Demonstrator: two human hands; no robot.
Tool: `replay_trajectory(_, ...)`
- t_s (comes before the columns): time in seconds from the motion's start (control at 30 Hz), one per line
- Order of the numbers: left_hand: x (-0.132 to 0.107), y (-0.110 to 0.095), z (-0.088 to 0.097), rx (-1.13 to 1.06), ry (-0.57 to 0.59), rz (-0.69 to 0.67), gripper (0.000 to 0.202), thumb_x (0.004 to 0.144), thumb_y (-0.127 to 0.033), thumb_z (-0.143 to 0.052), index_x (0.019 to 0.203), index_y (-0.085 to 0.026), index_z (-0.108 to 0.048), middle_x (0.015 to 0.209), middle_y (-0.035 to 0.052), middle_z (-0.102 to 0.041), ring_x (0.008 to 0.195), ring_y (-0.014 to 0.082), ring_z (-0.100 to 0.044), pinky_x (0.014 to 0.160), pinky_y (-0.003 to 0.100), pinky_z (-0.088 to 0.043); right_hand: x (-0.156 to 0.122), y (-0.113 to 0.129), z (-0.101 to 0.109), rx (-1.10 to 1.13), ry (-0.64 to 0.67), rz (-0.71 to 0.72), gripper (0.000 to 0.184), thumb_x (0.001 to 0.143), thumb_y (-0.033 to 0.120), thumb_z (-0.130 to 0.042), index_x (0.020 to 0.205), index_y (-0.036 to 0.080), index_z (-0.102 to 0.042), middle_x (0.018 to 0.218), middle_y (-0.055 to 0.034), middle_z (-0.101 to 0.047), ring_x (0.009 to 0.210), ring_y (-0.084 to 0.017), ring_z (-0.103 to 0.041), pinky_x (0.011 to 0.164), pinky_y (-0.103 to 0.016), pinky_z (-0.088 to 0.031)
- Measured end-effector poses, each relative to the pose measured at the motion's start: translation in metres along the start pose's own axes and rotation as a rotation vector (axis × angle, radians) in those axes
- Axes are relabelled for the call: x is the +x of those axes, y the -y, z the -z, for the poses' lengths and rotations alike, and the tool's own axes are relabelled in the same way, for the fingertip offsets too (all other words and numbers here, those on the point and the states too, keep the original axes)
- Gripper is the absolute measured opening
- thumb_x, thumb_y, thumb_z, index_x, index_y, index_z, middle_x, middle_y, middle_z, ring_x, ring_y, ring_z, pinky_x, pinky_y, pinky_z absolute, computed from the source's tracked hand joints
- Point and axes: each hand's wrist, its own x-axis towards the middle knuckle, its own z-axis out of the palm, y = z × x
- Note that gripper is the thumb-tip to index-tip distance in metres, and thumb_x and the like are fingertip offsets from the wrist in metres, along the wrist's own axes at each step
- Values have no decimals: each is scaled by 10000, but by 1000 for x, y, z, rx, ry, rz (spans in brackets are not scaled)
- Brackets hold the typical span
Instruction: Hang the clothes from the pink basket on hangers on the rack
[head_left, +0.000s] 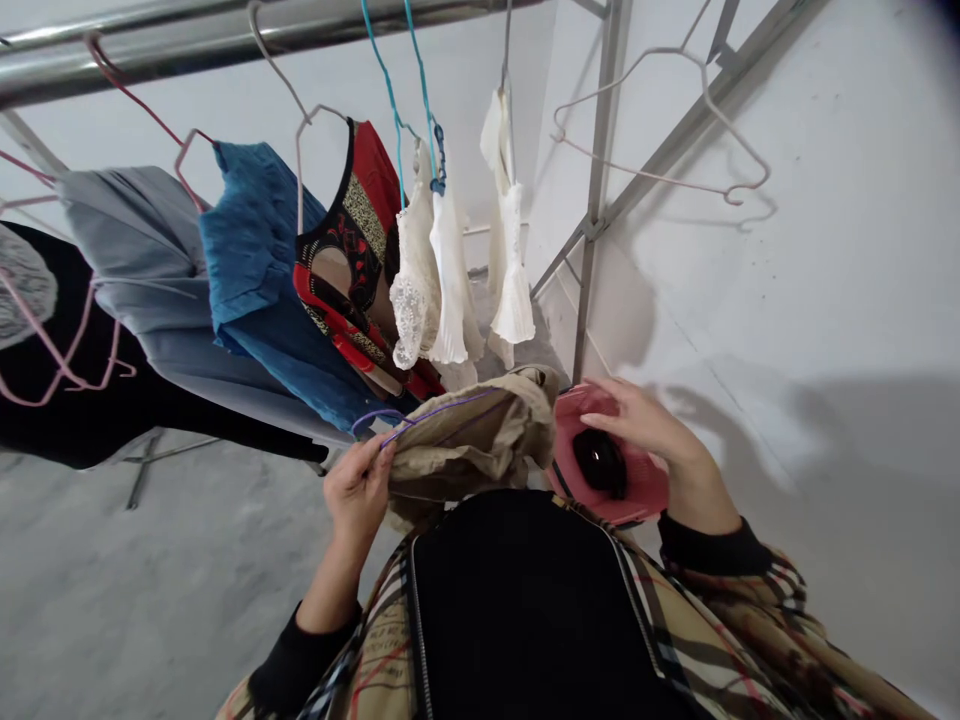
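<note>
My left hand (358,485) is closed around a purple hanger (409,418) at the left end of a khaki cloth garment (469,440). The garment hangs on this hanger in front of my body, bunched at its right end. To the right of it is a pink basket (645,490) with a black object (601,462) inside, whose kind I cannot make out. Over the basket's upper edge reaches my right hand (637,412), its fingers stretched out and apart, with nothing visible between them.
Along a metal rail (180,50) hang grey trousers (142,250), a blue garment (255,250), a red and black patterned top (360,220) and small white garments (450,290). A bare hanger (660,180) hangs by the wall at right. A metal frame post (596,180) stands beyond the basket.
</note>
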Motion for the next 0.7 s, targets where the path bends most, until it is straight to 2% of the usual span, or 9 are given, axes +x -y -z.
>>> replay_trajectory(0.13, 12, -1, 0, -16, 21, -112, 223, 870, -352, -611, 877, -196, -770, 688, 30, -707, 519, 96, -542, 544, 210, -452, 1, 22, -2, -131, -275, 186, 532, 814, 443, -679, 1315, 290, -585, 1364, -86, -560, 1279, -306, -493, 1112, -499, -353)
replay_trajectory(0.2, 20, -1, -2, -30, 56, -159, 223, 872, -355, -612, 893, -204, -774, 665, 25, -694, 517, 99, -535, 545, 212, -448, 5, 41, -7, -121, -193, 333, 524, 827, 425, -674, 1329, 315, -571, 1374, -59, -564, 1304, -298, -475, 1137, -492, -318)
replay_trajectory(0.27, 29, -3, -3, -46, 82, -182, 230, 877, -359, -604, 900, -205, -774, 661, 24, -687, 529, 105, -540, 549, 218, -446, 9, 54, -11, -82, 31, 388, 439, 842, 378, -659, 1277, 328, -620, 1260, -42, -654, 1206, -287, -562, 1087, -479, -378)
replay_trajectory(0.33, 38, -5, -2, -54, 81, -174, 243, 882, -364, -596, 895, -196, -771, 653, 24, -674, 541, 108, -542, 552, 221, -439, 12, 54, -11, -5, 166, 351, 353, 856, 322, -628, 1207, 322, -672, 1137, -31, -715, 1057, -257, -644, 993, -436, -461)
replay_trajectory(0.37, 42, -7, -1, -54, 72, -163, 249, 884, -367, -593, 887, -190, -768, 639, 21, -663, 540, 107, -537, 549, 220, -432, 14, 50, -10, 41, 174, 316, 338, 853, 302, -623, 1184, 313, -686, 1117, -28, -723, 1014, -244, -660, 952, -413, -487)
replay_trajectory(0.43, 48, -8, 2, -54, 45, -140, 261, 888, -374, -591, 873, -179, -763, 609, 12, -635, 528, 101, -517, 535, 217, -413, 14, 38, -7, 136, 130, 243, 312, 835, 293, -636, 1139, 288, -708, 1095, -28, -729, 975, -229, -670, 891, -382, -515)
replay_trajectory(0.53, 51, -5, 4, -56, 3, -141, 246, 886, -360, -595, 866, -175, -756, 594, 1, -619, 517, 94, -503, 524, 215, -400, 12, 23, -4, 242, 82, 169, 209, 809, 330, -677, 986, 249, -753, 913, -29, -745, 839, -204, -674, 772, -342, -534)
replay_trajectory(0.6, 50, -2, 5, -66, -17, -148, 217, 883, -336, -602, 874, -179, -751, 621, 0, -637, 526, 94, -515, 537, 216, -409, 10, 20, -5, 298, 47, 161, 159, 785, 349, -711, 883, 236, -765, 809, -24, -728, 756, -183, -654, 714, -316, -521)
replay_trajectory(0.7, 48, 0, 4, -97, -17, -151, 200, 878, -331, -609, 873, -184, -745, 679, 9, -673, 552, 101, -540, 558, 223, -425, 9, 22, -7, 392, -11, 191, 125, 779, 341, -727, 843, 243, -773, 799, -20, -708, 740, -162, -630, 707, -298, -497)
